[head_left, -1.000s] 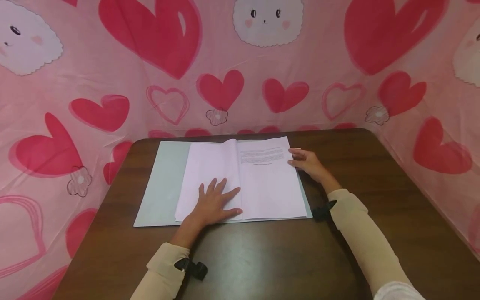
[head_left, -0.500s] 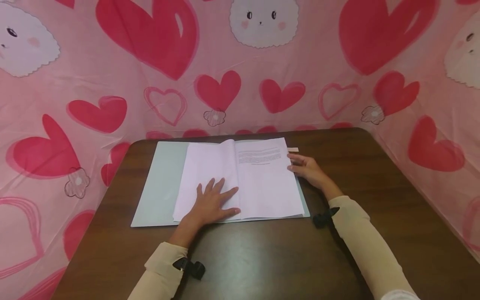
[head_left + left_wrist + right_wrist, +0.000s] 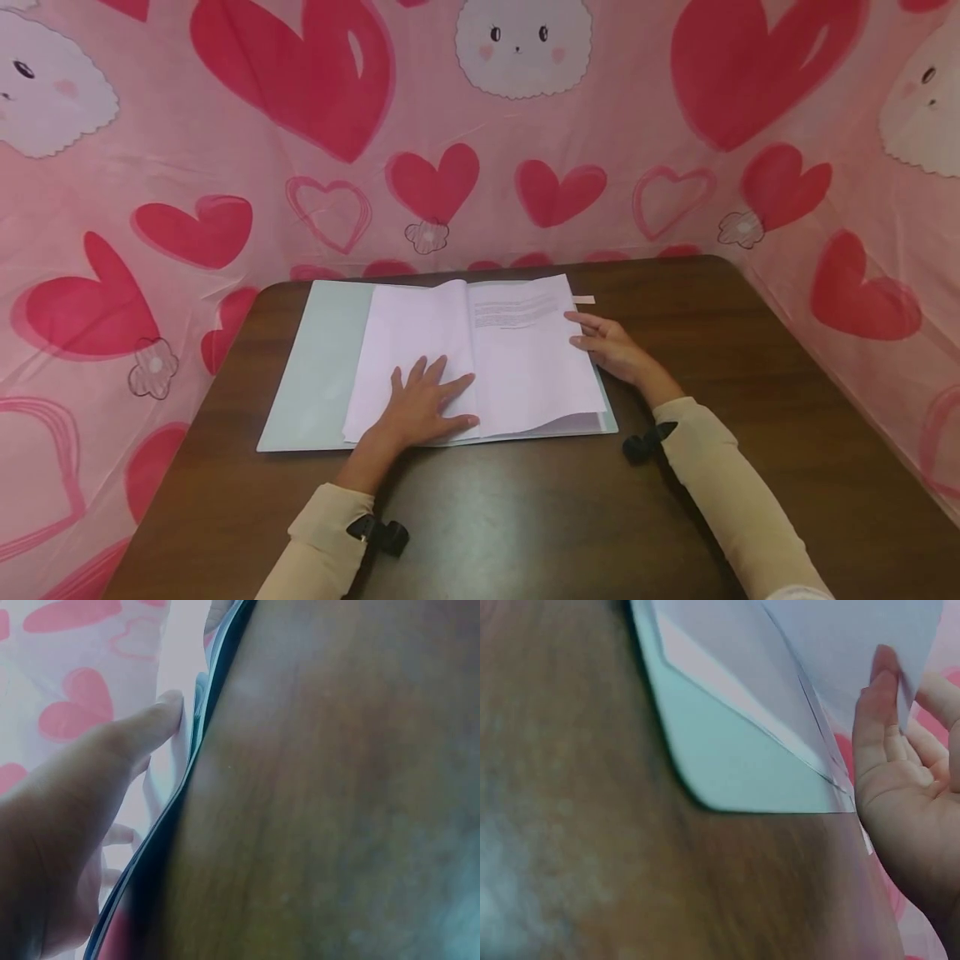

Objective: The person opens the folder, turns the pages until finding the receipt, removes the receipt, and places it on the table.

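Note:
A pale green folder lies spread on the table with a stack of white sheets inside. My left hand rests with fingers spread on the blank left-hand page, its thumb near the fold; the left wrist view shows the thumb along the stack's near edge. My right hand pinches the right edge of a sheet of paper that carries a few lines of print at its top. That sheet's near right corner bows up off the pages below. In the right wrist view, the sheet stands raised over the folder's corner.
A small pale tab sticks out beyond the folder's right edge. The dark wooden table ends at a pink cloth printed with hearts. Dark wrist cameras are strapped over both sleeves.
My right hand has slid a little down the page's right edge and drawn the sheet's near corner up, uncovering the tab. My left hand has stayed on the left page.

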Tool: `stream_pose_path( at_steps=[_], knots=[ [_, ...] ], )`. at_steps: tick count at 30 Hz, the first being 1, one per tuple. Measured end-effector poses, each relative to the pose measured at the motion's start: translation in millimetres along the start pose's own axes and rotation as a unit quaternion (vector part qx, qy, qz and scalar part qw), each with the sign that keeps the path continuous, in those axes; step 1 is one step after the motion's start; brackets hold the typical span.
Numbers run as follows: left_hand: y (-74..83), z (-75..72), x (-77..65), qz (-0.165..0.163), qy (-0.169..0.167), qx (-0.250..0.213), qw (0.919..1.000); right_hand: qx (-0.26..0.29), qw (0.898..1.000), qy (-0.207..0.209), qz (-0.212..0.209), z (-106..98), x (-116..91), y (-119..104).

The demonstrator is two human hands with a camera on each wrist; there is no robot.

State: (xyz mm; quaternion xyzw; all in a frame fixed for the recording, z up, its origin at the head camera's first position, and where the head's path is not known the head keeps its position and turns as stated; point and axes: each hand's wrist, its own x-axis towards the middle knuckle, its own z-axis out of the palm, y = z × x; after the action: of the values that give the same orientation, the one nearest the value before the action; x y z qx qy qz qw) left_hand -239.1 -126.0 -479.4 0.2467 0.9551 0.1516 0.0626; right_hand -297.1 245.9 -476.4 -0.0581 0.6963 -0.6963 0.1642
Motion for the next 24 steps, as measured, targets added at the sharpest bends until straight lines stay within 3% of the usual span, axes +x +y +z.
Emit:
stream_pose_path(
  at_steps=[6,11,18,21,24],
  knots=[
    [-1.2,-1.8,-2.0,0.003,0.005,0.004,1.0,0.039,0.999,-0.005,-0.027,7.4,-0.2,-8.2],
    [-2.9,-4.5,-3.3,0.008,0.01,0.011,0.9999,0.041,0.997,-0.017,-0.061,14.8,1.7,-20.0],
    [0.3,-7.9,1.4,0.017,0.052,0.024,0.9982,0.039,0.995,-0.031,-0.083,35.5,8.9,-43.7],
    [7.6,-11.0,8.3,0.016,0.074,0.01,0.9971,0.04,0.995,-0.032,-0.089,45.8,13.3,-50.8],
    [17.7,-17.0,16.0,0.022,0.093,-0.05,0.9942,0.054,0.992,-0.045,-0.102,55.1,18.7,-55.4]
  ],
)
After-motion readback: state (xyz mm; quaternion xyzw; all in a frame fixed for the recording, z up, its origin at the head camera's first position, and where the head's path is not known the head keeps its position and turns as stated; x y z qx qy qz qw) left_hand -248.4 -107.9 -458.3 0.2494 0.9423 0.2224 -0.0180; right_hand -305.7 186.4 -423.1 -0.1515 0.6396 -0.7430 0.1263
